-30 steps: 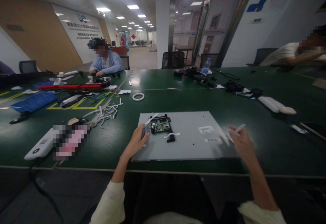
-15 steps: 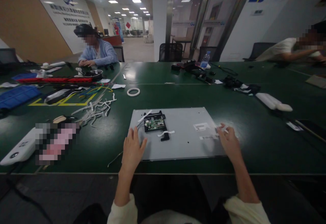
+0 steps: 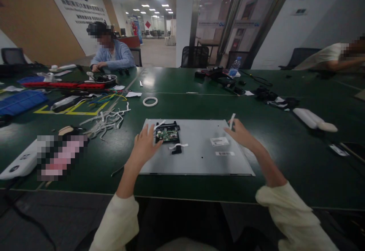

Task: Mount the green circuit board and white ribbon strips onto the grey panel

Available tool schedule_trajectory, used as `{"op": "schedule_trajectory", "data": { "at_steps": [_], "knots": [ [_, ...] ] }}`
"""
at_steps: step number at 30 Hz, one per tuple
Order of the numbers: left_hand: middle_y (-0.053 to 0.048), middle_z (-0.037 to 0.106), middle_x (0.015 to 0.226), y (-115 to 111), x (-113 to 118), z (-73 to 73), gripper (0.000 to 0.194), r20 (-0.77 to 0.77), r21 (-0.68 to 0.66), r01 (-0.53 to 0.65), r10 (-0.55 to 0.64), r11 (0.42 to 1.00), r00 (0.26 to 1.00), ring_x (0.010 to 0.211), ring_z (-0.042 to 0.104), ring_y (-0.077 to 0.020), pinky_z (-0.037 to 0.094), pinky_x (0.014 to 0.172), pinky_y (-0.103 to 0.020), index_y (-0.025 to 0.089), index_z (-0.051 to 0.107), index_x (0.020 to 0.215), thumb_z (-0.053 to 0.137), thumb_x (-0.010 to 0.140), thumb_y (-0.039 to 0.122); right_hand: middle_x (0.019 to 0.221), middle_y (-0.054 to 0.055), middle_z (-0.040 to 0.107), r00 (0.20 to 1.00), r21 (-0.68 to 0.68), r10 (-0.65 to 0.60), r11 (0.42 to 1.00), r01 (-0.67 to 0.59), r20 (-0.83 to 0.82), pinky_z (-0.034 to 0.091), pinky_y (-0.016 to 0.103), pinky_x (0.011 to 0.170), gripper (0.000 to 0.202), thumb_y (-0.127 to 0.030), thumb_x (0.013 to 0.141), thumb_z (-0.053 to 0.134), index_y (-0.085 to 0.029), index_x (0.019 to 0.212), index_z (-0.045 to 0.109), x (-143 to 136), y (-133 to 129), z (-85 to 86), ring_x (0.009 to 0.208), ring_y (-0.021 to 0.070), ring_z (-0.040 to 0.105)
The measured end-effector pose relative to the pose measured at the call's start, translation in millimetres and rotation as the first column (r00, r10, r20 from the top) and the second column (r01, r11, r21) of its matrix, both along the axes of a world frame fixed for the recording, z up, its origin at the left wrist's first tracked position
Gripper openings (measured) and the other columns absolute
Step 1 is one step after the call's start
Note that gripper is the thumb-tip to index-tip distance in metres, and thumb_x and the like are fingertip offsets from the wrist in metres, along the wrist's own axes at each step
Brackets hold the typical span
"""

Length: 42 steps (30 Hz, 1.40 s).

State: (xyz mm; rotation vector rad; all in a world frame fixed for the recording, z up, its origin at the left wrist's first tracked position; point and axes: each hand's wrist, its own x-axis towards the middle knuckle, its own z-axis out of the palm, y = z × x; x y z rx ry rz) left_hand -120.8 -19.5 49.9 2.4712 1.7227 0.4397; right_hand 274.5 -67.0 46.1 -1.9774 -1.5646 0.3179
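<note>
A flat grey panel point(image 3: 191, 163) lies on the green table. On its left part sits a black bracket point(image 3: 176, 149) with a green circuit board point(image 3: 170, 135), and white tape strips cross the bracket. My left hand point(image 3: 145, 146) is at the panel's left side with its fingers spread, thumb beside the board, holding nothing. Over the panel's upper right corner, my right hand point(image 3: 241, 131) pinches a short white strip point(image 3: 232, 121). White labels point(image 3: 219, 141) are stuck on the panel's right part.
A tape roll point(image 3: 150, 101) lies behind the panel. Loose white strips point(image 3: 107, 123), a white device point(image 3: 21, 159) and a blue basket point(image 3: 23, 102) are at the left. White objects point(image 3: 313, 119) lie at the right. A person point(image 3: 112, 55) sits across the table; another leans at far right.
My right hand has moved up and left to the panel's far right corner with the white strip. My left hand has shifted slightly up and left. The view has shifted a little.
</note>
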Motion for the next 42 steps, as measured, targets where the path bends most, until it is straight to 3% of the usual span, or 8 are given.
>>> {"op": "schedule_trajectory", "data": {
  "at_steps": [2, 4, 8, 12, 16, 27, 35, 42],
  "knots": [
    [-0.02, 0.021, 0.145, 15, 14, 6.8, 0.07, 0.012, 0.0, 0.07, -0.07, 0.998, 0.997, 0.133, 0.021, -0.0361, 0.024, 0.102, -0.052, 0.015, 0.024, 0.138, 0.05, 0.081, 0.047, 0.114, 0.015, 0.049, 0.993, 0.053, -0.036, 0.998, 0.031, 0.11, 0.038, 0.035, 0.093, 0.037, -0.038, 0.08, 0.049, -0.013, 0.108, 0.045, -14, 25, -0.8, 0.108, 0.0245, 0.047],
    [-0.019, 0.02, 0.146, 27, 23, 4.9, 0.072, 0.018, -0.054, 0.116, -0.115, 0.992, 0.993, 0.134, 0.016, -0.0378, 0.023, 0.101, -0.056, 0.016, 0.026, 0.137, 0.05, 0.079, 0.052, 0.122, 0.018, 0.043, 0.987, 0.055, -0.078, 0.996, 0.071, 0.141, 0.038, 0.039, 0.092, 0.04, -0.038, 0.082, 0.047, -0.012, 0.112, 0.043, -29, 40, -12.6, 0.112, 0.0271, 0.043],
    [-0.017, 0.018, 0.147, 37, 28, -14.0, 0.073, 0.065, -0.143, 0.152, -0.144, 0.978, 0.987, 0.134, 0.014, -0.0372, 0.023, 0.1, -0.057, 0.018, 0.028, 0.137, 0.046, 0.079, 0.059, 0.134, 0.02, 0.032, 0.959, 0.071, -0.163, 0.986, 0.15, 0.234, 0.03, 0.05, 0.095, 0.047, -0.04, 0.085, 0.043, -0.011, 0.121, 0.038, -47, 48, -45.8, 0.122, 0.0324, 0.031],
    [-0.013, 0.024, 0.146, 35, 25, -29.4, 0.066, 0.101, -0.088, 0.173, -0.164, 0.981, 0.981, 0.135, 0.016, -0.0341, 0.017, 0.103, -0.056, 0.021, 0.034, 0.135, 0.041, 0.082, 0.059, 0.136, 0.018, 0.031, 0.914, 0.097, -0.158, 0.987, 0.131, 0.375, 0.025, 0.05, 0.097, 0.052, -0.041, 0.085, 0.043, -0.01, 0.127, 0.036, -50, 46, -61.9, 0.124, 0.0334, 0.027],
    [-0.009, 0.031, 0.144, 39, 25, -32.6, 0.063, 0.102, -0.072, 0.188, -0.18, 0.98, 0.978, 0.133, 0.02, -0.0353, 0.016, 0.104, -0.057, 0.023, 0.037, 0.133, 0.042, 0.082, 0.058, 0.137, 0.018, 0.029, 0.897, 0.091, -0.131, 0.991, 0.102, 0.423, 0.025, 0.051, 0.096, 0.053, -0.042, 0.086, 0.042, -0.011, 0.128, 0.037, -53, 50, -63.1, 0.123, 0.0352, 0.027],
    [-0.008, 0.029, 0.145, 54, 14, -26.7, 0.062, 0.062, -0.068, 0.18, -0.176, 0.981, 0.982, 0.133, 0.02, -0.0356, 0.017, 0.104, -0.056, 0.025, 0.039, 0.133, 0.043, 0.081, 0.057, 0.14, 0.017, 0.025, 0.904, 0.033, -0.111, 0.994, 0.107, 0.414, 0.021, 0.057, 0.097, 0.053, -0.043, 0.088, 0.039, -0.012, 0.13, 0.036, -81, 64, -55.5, 0.125, 0.0386, 0.021],
    [-0.005, 0.026, 0.146, 37, 42, -29.1, 0.064, 0.023, -0.063, 0.257, -0.256, 0.964, 0.966, 0.132, 0.02, -0.0364, 0.019, 0.102, -0.06, 0.027, 0.035, 0.135, 0.041, 0.081, 0.06, 0.137, 0.017, 0.031, 0.908, 0.029, -0.087, 0.996, 0.083, 0.41, 0.019, 0.057, 0.098, 0.053, -0.041, 0.088, 0.041, -0.011, 0.132, 0.035, -89, 72, -56.3, 0.125, 0.0386, 0.02],
    [-0.004, 0.025, 0.147, 35, 56, -28.7, 0.065, 0.002, -0.053, 0.275, -0.275, 0.96, 0.961, 0.133, 0.019, -0.0364, 0.021, 0.101, -0.062, 0.028, 0.034, 0.135, 0.04, 0.081, 0.062, 0.137, 0.017, 0.032, 0.912, 0.047, -0.086, 0.996, 0.073, 0.4, 0.021, 0.054, 0.098, 0.053, -0.041, 0.087, 0.043, -0.012, 0.13, 0.035, -84, 73, -58.2, 0.125, 0.037, 0.023]
  ]
}}
